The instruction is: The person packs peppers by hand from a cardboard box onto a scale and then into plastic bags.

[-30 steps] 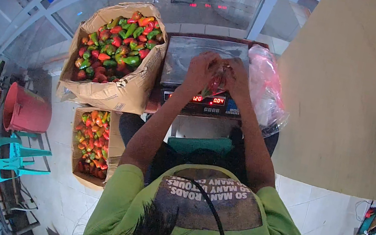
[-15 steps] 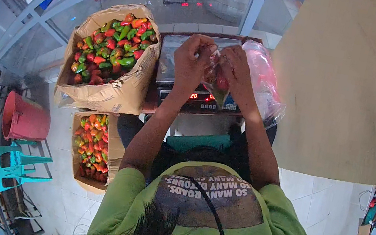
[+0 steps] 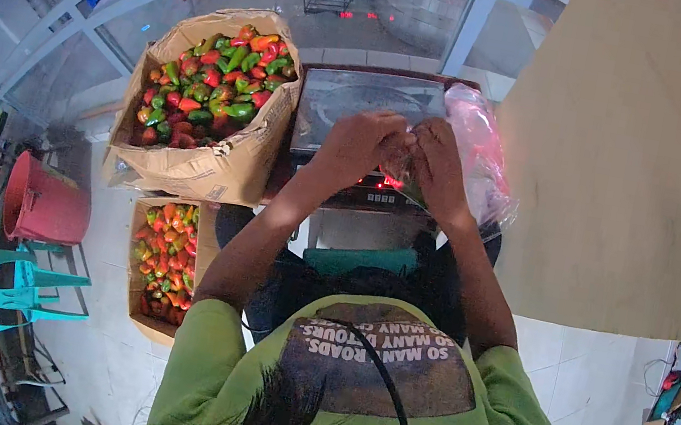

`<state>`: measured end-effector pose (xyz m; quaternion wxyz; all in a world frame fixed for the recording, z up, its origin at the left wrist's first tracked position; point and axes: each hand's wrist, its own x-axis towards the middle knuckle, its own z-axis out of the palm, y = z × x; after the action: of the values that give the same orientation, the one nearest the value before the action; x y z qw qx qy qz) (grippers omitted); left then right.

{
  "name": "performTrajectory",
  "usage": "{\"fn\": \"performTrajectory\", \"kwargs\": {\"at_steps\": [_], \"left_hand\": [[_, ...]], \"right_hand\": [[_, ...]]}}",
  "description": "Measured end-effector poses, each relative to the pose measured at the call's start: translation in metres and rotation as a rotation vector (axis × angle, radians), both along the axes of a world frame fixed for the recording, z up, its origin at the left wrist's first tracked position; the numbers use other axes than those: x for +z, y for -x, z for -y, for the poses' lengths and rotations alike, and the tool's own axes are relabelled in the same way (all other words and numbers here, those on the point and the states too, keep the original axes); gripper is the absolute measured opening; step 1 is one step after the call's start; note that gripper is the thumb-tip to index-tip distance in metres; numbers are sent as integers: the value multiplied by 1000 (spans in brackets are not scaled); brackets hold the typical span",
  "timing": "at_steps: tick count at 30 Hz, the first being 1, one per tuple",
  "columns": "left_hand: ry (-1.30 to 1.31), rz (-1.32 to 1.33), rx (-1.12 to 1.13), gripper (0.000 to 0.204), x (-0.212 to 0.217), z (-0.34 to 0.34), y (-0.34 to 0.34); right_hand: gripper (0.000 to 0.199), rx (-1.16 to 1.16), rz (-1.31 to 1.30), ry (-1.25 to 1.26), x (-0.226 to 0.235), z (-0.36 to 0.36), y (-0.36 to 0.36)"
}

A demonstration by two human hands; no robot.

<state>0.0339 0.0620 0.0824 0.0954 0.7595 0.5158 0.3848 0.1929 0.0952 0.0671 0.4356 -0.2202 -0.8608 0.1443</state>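
Close together over the near part of a digital scale, both my hands pinch the gathered top of a small clear plastic bag [image 3: 399, 164]. My left hand [image 3: 360, 145] has its fingers closed on the bag's neck. Opposite it, my right hand [image 3: 442, 165] grips the same neck with curled fingers. Peppers inside the bag are mostly hidden behind the hands. The flat platform of the scale [image 3: 370, 95] shows bare metal beyond my hands, and red digits glow on its front. Right of the scale lies a bundle of pink and clear plastic bags [image 3: 483, 156].
Left of the scale, a large cardboard box [image 3: 254, 161] holds red and green peppers [image 3: 207, 89]. A second pepper-filled box [image 3: 207, 244] sits lower on the floor. A red bin [image 3: 46, 202] and teal plastic chair [image 3: 31, 286] are farther left. A tan board [image 3: 627, 190] stands at right.
My hands have come nearer to me and lower over the scale's front, staying on the bag's neck. The bag shows less between them. The view has shifted slightly.
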Motion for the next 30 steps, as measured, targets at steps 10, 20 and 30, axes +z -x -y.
{"fn": "performTrajectory", "kwargs": {"at_steps": [10, 20, 30], "left_hand": [[605, 1151, -219, 26, 44, 84, -19], [453, 764, -284, 26, 41, 87, -22], [147, 469, 106, 19, 42, 80, 39]], "right_hand": [[28, 188, 165, 13, 51, 49, -18], [18, 184, 137, 232, 56, 69, -53], [28, 130, 246, 682, 129, 133, -210]]}}
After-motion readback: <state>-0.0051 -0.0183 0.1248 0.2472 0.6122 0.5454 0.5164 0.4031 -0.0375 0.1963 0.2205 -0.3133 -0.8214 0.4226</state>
